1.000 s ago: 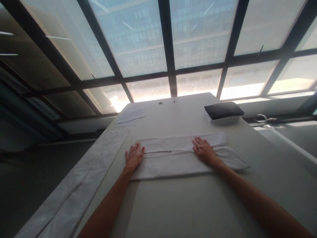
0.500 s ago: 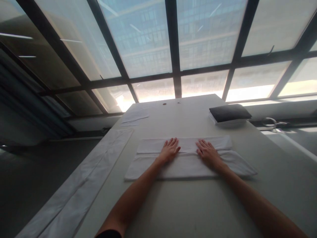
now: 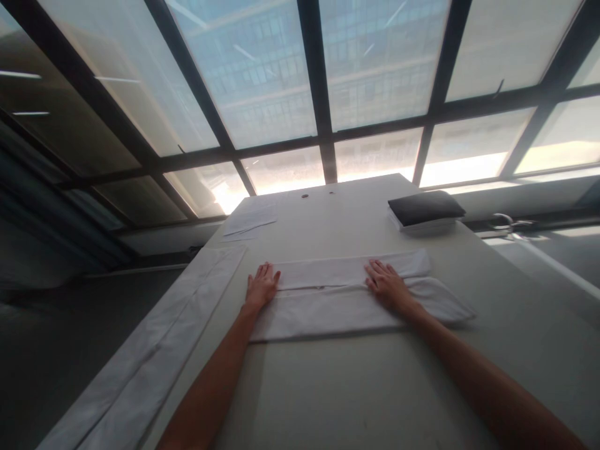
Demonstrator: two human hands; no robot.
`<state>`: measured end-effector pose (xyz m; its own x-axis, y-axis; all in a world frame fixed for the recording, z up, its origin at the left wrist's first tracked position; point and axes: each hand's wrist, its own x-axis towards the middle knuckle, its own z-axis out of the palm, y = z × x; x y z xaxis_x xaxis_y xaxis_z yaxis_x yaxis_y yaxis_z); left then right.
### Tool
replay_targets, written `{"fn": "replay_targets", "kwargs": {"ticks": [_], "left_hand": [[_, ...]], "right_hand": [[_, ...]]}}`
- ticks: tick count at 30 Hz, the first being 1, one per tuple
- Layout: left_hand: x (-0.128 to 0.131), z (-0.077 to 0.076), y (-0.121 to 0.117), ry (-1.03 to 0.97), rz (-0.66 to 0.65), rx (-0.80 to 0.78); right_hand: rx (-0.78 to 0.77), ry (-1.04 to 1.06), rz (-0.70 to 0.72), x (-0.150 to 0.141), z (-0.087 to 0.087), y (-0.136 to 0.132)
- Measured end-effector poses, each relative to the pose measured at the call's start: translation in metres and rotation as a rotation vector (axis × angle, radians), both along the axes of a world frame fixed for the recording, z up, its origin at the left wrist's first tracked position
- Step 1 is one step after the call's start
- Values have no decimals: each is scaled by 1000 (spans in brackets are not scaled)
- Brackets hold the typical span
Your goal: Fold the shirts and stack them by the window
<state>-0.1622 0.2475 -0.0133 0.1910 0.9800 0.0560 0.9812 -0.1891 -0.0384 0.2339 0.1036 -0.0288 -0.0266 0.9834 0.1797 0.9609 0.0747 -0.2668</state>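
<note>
A folded white cloth (image 3: 323, 312) lies flat across the white table in front of me, with a lengthwise seam where its two folded edges meet. My left hand (image 3: 262, 286) rests palm down at the cloth's left end, fingers stretched out and holding nothing. On the right part of the cloth, my right hand (image 3: 387, 286) lies flat over the seam with its fingers apart. Past my right hand, the cloth's right end spreads into a slightly wrinkled corner.
A long white folded cloth (image 3: 159, 350) runs along the table's left edge. White sheets (image 3: 250, 220) lie at the far left. A dark folded item (image 3: 424, 207) sits on a white stack at the right. Beyond the table (image 3: 323, 219) stand large windows and, at right, a metal ring-shaped object (image 3: 504, 222).
My left hand has slid left from the cloth's middle to its left end. My right hand stays on about the same part of the cloth. The view has shifted slightly.
</note>
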Motion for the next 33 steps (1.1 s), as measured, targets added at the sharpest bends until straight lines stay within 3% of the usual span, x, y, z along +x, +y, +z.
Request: {"fn": "replay_targets", "kwargs": {"ticks": [5, 10, 13, 16, 22, 29, 33], "left_hand": [[48, 17, -14, -26, -55, 139], [141, 36, -54, -202, -358, 12], [193, 34, -81, -257, -554, -80], [225, 19, -101, -264, -665, -138], [234, -6, -107, -220, -700, -138], [232, -6, -106, -215, -696, -147], [232, -6, -107, -222, -695, -152]], "right_hand": [[-3, 74, -15, 1, 3, 1], [-29, 56, 7, 0, 2, 2], [-16, 34, -35, 1, 1, 0], [-32, -4, -85, 8, -1, -1], [-85, -68, -356, 36, -2, -6], [-86, -79, -638, 69, -4, -8], [-130, 9, -701, 99, -7, -8]]}}
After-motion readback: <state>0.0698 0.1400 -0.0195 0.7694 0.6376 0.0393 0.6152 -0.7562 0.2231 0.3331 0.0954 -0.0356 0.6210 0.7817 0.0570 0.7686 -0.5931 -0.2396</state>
